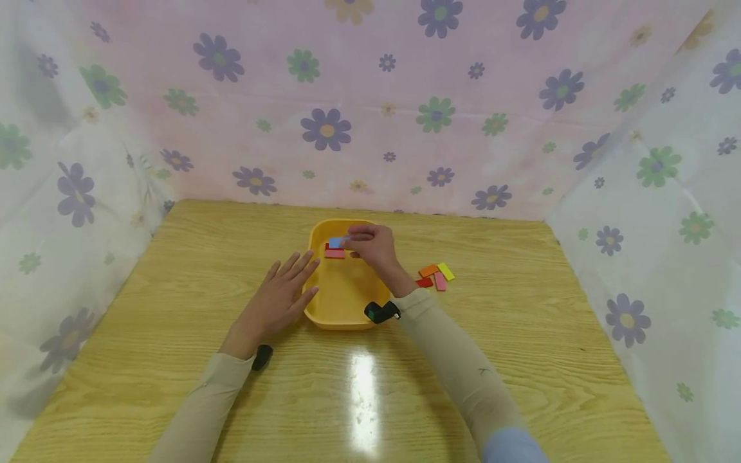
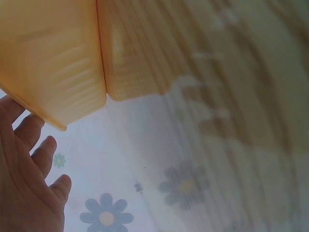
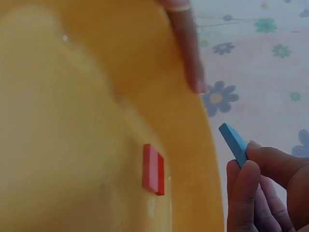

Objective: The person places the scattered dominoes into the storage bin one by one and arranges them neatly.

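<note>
My right hand [image 1: 375,249] pinches a flat blue block [image 1: 336,243] between thumb and fingers, above the far part of a yellow plastic tub [image 1: 344,289]. In the right wrist view the blue block [image 3: 234,144] sticks out tilted from the fingertips. Inside the tub, a pink block [image 1: 334,254] and a red block [image 3: 161,174] lie side by side near the far wall. My left hand [image 1: 276,302] has its fingers spread and extended, with the fingertips at the tub's left rim. The left wrist view shows that hand's fingers [image 2: 43,154] beside the tub's outer wall [image 2: 58,72].
Right of the tub, on the wooden table [image 1: 521,360], lie an orange block [image 1: 428,271], a yellow block [image 1: 446,271], a pink block [image 1: 440,281] and a red block [image 1: 425,282] partly behind the right wrist. Flowered cloth [image 1: 376,173] encloses the table's back and sides.
</note>
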The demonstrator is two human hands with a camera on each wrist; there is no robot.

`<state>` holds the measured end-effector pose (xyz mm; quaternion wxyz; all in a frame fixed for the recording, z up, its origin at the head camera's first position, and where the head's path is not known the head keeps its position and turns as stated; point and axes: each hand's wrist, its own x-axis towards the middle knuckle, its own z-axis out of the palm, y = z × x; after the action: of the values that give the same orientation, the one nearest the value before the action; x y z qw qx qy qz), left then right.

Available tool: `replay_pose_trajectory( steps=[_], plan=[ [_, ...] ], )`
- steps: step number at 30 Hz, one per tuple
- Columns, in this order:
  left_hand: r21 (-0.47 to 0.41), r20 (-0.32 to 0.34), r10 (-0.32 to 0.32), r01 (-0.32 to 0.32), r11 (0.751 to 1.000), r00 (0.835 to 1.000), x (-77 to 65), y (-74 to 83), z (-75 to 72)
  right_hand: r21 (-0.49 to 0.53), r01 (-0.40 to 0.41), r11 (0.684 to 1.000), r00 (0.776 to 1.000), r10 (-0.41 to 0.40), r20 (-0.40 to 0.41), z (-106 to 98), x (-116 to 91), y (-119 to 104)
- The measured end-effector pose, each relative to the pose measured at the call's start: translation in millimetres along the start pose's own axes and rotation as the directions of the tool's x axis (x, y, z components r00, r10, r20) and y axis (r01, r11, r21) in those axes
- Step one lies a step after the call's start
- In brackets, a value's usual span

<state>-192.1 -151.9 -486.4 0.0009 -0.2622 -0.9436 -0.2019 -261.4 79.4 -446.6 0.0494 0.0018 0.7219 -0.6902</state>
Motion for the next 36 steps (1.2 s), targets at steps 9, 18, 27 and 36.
replay_pose_trajectory(
  steps=[9, 18, 27, 36],
  plan=[
    [0.004, 0.0, 0.005, -0.005, 1.0, 1.0, 0.2, 0.7, -1.2, -0.199, 0.035, 0.979, 0.999, -0.027, 0.042, 10.0, 9.5, 10.5],
    [0.022, 0.008, 0.001, -0.001, 1.0, 1.0, 0.0, 1.7, -2.6, -0.509, -0.013, 0.86, 1.0, 0.007, -0.014, 15.5, 16.1, 19.6],
    [0.026, 0.002, 0.005, -0.005, 1.0, 1.0, 0.3, 0.1, -0.9, -0.606, -0.029, 0.795, 0.999, 0.016, -0.028, 15.4, 21.0, 29.9],
    [0.039, -0.002, 0.01, -0.01, 0.999, 1.0, 0.9, -2.6, 1.6, -0.621, -0.066, 0.781, 0.996, 0.014, -0.088, 18.2, 21.1, 33.1]
  ],
)
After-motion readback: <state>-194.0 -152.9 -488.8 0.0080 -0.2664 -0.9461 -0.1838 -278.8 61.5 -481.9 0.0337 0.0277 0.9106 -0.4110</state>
